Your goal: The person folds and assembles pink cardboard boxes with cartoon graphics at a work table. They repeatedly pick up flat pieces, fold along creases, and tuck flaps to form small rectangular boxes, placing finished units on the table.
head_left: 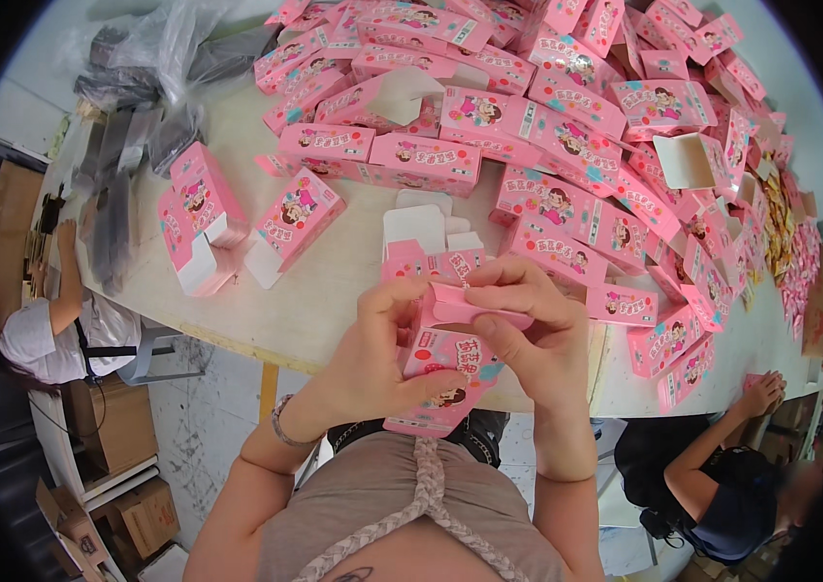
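Between my hands, above the table's near edge, is a pink printed cardboard box [442, 351] with its end flap bent over at the top. My left hand [372, 354] grips its left side, thumb across the printed front. The fingers of my right hand [525, 325] pinch the flap at the top right. Just beyond lies another pink carton [417, 233] with white flaps standing open. Two more pink boxes lie to the left, one with white end flaps spread [206, 218] and a smaller one [301, 215] beside it.
A large heap of pink boxes [566, 126] covers the table's far and right side. Dark flat pieces and clear plastic [140, 126] lie far left. Gold and pink small packets [790, 233] sit far right. One person [62, 320] is at the left, another [722, 466] at the right.
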`<state>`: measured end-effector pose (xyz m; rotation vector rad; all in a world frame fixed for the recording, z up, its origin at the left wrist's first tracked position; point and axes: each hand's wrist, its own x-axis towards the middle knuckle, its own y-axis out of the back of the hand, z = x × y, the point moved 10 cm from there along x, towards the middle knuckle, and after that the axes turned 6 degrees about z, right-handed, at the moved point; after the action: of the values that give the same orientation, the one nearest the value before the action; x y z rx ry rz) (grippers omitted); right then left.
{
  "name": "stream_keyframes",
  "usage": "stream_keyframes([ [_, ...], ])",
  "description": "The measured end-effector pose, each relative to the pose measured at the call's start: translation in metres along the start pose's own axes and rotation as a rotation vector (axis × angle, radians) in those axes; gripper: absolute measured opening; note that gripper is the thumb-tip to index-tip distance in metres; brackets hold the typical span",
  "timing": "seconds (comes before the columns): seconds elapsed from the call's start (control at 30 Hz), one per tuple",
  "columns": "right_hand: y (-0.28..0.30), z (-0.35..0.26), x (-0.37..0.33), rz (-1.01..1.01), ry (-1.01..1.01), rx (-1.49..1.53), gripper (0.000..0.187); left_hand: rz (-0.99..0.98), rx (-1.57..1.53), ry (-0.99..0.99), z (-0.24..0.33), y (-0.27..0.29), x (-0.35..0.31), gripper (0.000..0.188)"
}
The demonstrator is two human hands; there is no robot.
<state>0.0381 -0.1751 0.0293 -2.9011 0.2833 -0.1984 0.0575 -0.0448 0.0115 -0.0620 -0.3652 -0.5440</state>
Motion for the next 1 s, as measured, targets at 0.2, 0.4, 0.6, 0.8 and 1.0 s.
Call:
stream_keyframes([
  [0.2,-0.005,-0.008,-0.004,-0.225,0.079,-0.194,0.04,-0.071,-0.057,0.098,0.002,0.0,0.006,0.057],
  [0.4,-0.02,0.004,-0.022,-0.298,0.087,-0.452,0.048,-0.141,0.083,0.148,-0.021,0.01,-0.002,0.047],
  [0.6,0.2,0.057,0.009,0.572,0.148,-0.348,0.044,0.378,0.052,0.044,-0.018,0.07,0.013,0.045],
  [0.8,0.025,0.058,-0.013,0.183,0.031,-1.201,0.064,0.224,0.463,0.326,-0.073,0.065,-0.014,0.056],
  [1.0,0.036,0.041,-0.021,0.086,-0.051,-0.861,0.043,0.399,0.05,0.332,-0.059,0.042,0.003,0.049],
])
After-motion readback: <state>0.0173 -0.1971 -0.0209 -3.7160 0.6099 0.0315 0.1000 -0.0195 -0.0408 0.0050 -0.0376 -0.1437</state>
